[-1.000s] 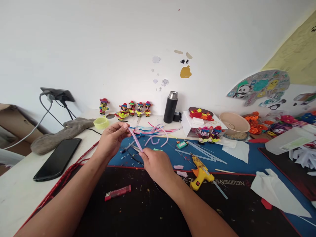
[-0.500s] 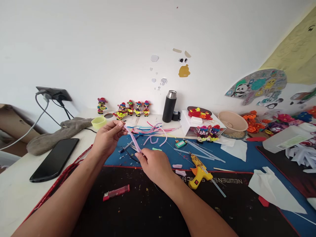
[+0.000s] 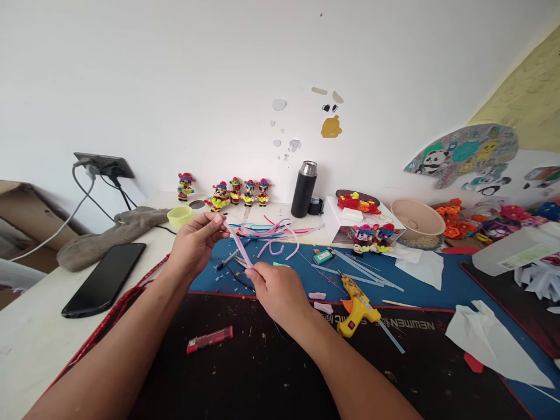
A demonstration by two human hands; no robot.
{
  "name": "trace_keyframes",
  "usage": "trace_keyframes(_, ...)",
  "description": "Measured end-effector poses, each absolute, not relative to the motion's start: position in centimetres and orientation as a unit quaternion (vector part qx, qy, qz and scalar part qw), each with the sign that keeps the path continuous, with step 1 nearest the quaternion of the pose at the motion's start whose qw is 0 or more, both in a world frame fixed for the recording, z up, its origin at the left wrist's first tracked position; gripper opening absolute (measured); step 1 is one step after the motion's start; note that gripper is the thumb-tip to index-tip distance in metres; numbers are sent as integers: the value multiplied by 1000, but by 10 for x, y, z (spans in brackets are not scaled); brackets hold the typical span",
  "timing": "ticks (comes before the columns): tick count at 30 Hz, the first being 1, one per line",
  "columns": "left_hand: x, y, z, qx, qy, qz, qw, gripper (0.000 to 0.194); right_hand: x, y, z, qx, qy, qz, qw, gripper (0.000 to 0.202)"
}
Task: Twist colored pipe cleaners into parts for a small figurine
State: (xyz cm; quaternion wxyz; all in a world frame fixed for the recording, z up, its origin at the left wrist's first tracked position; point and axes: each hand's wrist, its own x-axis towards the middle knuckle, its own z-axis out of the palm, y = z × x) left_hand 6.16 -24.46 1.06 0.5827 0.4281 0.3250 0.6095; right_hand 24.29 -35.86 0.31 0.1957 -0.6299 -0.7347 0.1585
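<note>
Between my two hands a light purple pipe cleaner (image 3: 238, 244) is stretched at a slant, perhaps more than one strand side by side. My left hand (image 3: 199, 236) pinches its upper end between thumb and fingers. The lower end sits in the closed fingers of my right hand (image 3: 277, 289), which hide part of it. Behind them, a loose bunch of pink, blue and purple pipe cleaners (image 3: 280, 229) lies across the table. Two short lilac pieces (image 3: 322, 307) rest on the mat, just right of my right hand.
A yellow glue gun (image 3: 359, 309) lies right of my hands, near clear glue sticks (image 3: 367, 271). A red lighter (image 3: 210, 339) is on the black mat. Behind stand a black thermos (image 3: 304, 189) and several small figures (image 3: 249, 192). A phone (image 3: 104, 280) lies at left.
The view has shifted slightly, so everything appears a little further right. Both hands keep their hold; the purple strands between them look closer together than before.
</note>
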Motion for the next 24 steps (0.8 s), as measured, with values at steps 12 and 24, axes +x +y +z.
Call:
trace_keyframes(12, 59, -243, 10, 459, 338, 599, 562, 35, 243, -358, 2, -624, -739, 166, 190, 33)
trace_keyframes(24, 49, -235, 6, 458, 330, 545, 620, 33, 247, -358, 4, -604, -703, 268, 262, 37)
